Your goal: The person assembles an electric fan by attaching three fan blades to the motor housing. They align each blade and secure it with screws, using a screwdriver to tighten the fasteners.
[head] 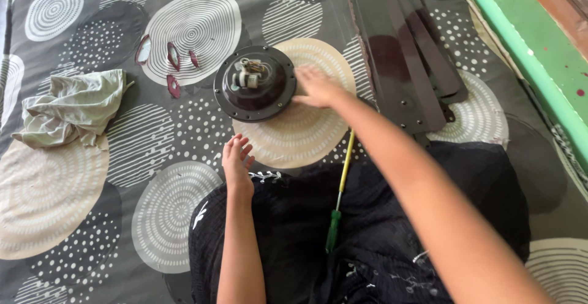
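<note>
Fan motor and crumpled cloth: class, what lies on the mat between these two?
In the head view, four small dark red pieces lie on the patterned mat between the fan motor and the cloth.

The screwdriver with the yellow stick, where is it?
In the head view, the screwdriver lies on the person's dark lap, just right of centre, between the left hand and the right arm, its tip pointing up toward the round fan motor.

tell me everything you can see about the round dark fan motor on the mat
The round dark brown metal fan motor housing lies flat on the patterned grey mat, open side up. Its glossy rim rings a recessed centre holding a pale hub with wires. The right hand touches its right edge; the left hand rests apart, below it.
</note>
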